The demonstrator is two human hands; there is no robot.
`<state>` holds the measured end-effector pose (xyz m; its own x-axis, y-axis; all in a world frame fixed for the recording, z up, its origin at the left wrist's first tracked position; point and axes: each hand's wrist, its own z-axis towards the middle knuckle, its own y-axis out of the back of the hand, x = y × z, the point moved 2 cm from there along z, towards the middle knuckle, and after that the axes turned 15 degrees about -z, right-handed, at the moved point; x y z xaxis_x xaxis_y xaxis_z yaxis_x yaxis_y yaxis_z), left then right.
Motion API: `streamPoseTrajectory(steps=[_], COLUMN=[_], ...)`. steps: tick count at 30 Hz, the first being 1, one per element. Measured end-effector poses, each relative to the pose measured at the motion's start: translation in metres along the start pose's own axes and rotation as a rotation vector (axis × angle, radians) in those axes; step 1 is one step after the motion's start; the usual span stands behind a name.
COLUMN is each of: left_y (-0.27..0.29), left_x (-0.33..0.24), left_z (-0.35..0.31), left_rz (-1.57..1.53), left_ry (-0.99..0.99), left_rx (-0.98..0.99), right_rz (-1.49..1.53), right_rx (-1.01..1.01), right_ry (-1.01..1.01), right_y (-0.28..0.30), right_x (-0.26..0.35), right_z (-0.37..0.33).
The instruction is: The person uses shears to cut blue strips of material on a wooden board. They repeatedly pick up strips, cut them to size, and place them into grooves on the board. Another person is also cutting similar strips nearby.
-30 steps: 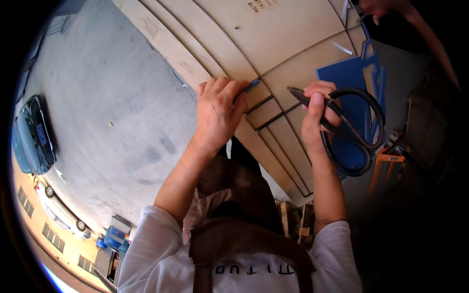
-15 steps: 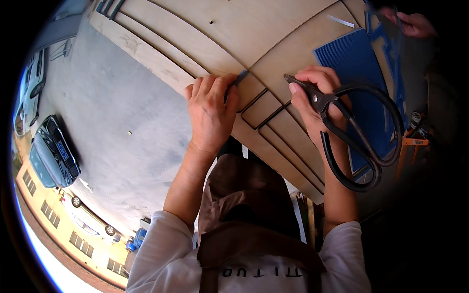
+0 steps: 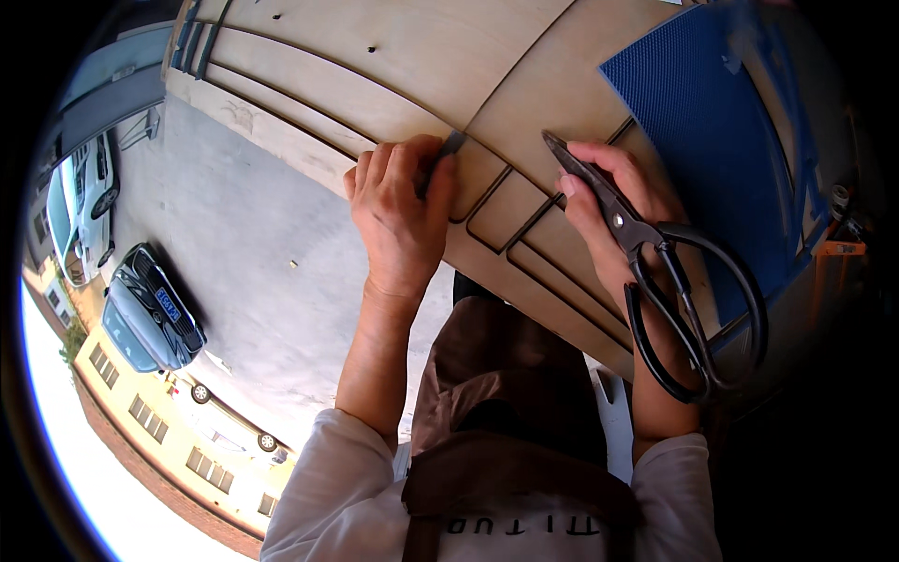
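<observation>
The right hand [image 3: 631, 180] grips dark metal scissors [image 3: 618, 221] around the blades, over the board's near part; their broad black loop handles hang toward the wearer, a bright rivet marks the pivot, and the pointed blades lie together. The left hand [image 3: 398, 206] pinches a small blue-grey strip [image 3: 453, 143] near the board's edge, mostly hidden. Beyond, dark lines cross the pale board [image 3: 562, 75], beside a ribbed blue sheet [image 3: 688, 122].

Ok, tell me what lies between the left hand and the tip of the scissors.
The head view shows wooden board with thin dark lines there, plus the end of a small dark strip sticking out of the left hand.
</observation>
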<state>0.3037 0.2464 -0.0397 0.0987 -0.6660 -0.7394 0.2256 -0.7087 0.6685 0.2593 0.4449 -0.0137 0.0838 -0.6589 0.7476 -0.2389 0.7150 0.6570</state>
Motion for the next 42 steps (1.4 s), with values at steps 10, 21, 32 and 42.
streamPoseTrajectory(steps=[10,21,32,42], left_y=[-0.004,-0.005,-0.005,-0.005], left_x=[0.0,0.0,-0.001,-0.007], left_z=[0.0,0.0,-0.001,0.001], left_rz=[-0.031,-0.035,-0.056,-0.028], left_ry=[0.05,0.062,0.061,0.048], left_rx=[-0.034,-0.039,-0.048,-0.025], right_rz=[0.164,0.216,0.24,0.241], right_rx=[-0.076,-0.058,-0.116,-0.104], right_ry=[-0.062,0.067,0.081,0.083], right_y=[-0.021,-0.052,-0.059,-0.06], right_x=[-0.009,0.013,0.013,0.013], right_z=[-0.01,-0.013,-0.009,-0.006])
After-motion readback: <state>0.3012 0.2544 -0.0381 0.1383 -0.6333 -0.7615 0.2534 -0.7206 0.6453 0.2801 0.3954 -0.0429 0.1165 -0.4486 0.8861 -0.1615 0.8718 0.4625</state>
